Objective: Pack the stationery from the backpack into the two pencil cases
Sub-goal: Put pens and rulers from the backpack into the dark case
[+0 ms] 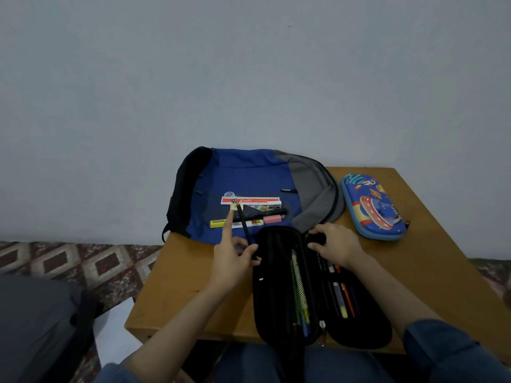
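A blue, grey and black backpack (249,178) lies flat on the wooden table (171,283). On it rest a red-and-white ruler (253,200), a white eraser (273,204), a pink eraser (272,219), a yellow highlighter (217,223) and a long black item (262,213). A black pencil case (282,283) lies unzipped in front of me, pens and pencils inside both halves. My left hand (235,258) pinches a black pencil (244,225) at the case's left rim, index finger extended. My right hand (334,244) grips the case's far right edge. A blue cartoon pencil case (373,205) lies zipped at the right.
The table stands against a plain grey wall. A patterned floor (83,261) shows at the left, with a dark bag (36,327) and white paper (116,327) lying on it. My knees sit under the near table edge.
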Action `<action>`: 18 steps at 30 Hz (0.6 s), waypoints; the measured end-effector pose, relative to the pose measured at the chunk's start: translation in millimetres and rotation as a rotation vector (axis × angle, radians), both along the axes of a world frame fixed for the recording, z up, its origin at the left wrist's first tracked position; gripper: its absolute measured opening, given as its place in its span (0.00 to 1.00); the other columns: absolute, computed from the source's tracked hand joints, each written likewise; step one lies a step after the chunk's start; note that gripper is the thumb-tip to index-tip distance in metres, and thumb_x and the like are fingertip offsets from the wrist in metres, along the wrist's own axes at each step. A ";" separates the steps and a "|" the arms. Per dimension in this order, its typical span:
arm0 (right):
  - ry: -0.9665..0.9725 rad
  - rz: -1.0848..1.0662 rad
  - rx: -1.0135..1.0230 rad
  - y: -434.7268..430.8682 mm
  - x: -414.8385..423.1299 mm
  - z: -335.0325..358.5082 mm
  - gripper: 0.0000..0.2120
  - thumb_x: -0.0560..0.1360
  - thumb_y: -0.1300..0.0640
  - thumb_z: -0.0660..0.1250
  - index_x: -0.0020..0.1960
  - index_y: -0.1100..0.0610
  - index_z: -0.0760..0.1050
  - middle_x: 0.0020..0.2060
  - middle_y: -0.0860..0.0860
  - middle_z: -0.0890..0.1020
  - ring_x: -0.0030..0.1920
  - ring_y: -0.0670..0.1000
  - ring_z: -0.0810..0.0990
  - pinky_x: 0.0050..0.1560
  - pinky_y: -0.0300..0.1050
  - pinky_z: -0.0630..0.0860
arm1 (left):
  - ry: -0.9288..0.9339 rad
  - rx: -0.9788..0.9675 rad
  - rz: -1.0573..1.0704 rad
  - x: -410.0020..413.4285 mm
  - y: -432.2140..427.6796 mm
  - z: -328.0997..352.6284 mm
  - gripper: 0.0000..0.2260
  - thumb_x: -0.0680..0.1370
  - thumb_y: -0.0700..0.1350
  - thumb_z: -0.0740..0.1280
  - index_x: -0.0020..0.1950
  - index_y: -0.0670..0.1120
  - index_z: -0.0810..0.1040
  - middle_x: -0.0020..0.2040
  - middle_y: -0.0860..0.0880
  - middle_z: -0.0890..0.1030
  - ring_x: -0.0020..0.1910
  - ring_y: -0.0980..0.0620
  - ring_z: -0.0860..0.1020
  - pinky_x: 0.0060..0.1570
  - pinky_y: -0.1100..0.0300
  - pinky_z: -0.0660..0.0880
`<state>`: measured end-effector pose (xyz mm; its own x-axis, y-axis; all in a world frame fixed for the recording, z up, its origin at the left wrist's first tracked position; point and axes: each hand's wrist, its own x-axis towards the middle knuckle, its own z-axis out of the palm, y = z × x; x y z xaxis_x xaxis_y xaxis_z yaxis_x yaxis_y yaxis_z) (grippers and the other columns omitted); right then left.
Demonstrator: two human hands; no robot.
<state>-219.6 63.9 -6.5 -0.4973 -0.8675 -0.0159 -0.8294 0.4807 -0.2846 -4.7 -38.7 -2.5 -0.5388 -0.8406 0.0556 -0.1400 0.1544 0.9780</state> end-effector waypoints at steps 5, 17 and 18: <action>0.003 -0.004 -0.017 1.3 1.3 -0.9 0.19 0.75 0.46 0.65 0.64 0.50 0.73 0.59 0.49 0.78 0.56 0.51 0.78 0.52 0.44 0.72 | -0.016 0.129 0.133 -7.7 10.2 -6.6 0.06 0.77 0.36 0.65 0.53 0.38 0.76 0.43 0.44 0.82 0.38 0.52 0.81 0.39 0.63 0.80; 0.009 0.002 -0.050 1.5 -0.8 -4.7 0.19 0.75 0.46 0.65 0.64 0.51 0.74 0.59 0.49 0.78 0.58 0.51 0.77 0.53 0.44 0.72 | -0.271 0.378 -0.006 -21.8 21.3 -8.9 0.02 0.78 0.37 0.63 0.46 0.40 0.71 0.39 0.42 0.82 0.32 0.47 0.82 0.37 0.55 0.81; 0.008 -0.001 -0.052 1.8 -0.8 -5.1 0.19 0.75 0.46 0.65 0.63 0.51 0.74 0.59 0.49 0.78 0.57 0.51 0.77 0.53 0.44 0.73 | -0.316 0.394 -0.054 -20.6 22.7 -6.4 0.02 0.79 0.37 0.62 0.47 0.39 0.71 0.34 0.43 0.82 0.29 0.48 0.81 0.34 0.57 0.80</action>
<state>-220.4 65.7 -11.6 -0.4976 -0.8667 0.0334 -0.8315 0.4657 -0.3030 -25.2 -16.0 -8.8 -0.5212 -0.7352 -0.4334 -0.4408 -0.2029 0.8744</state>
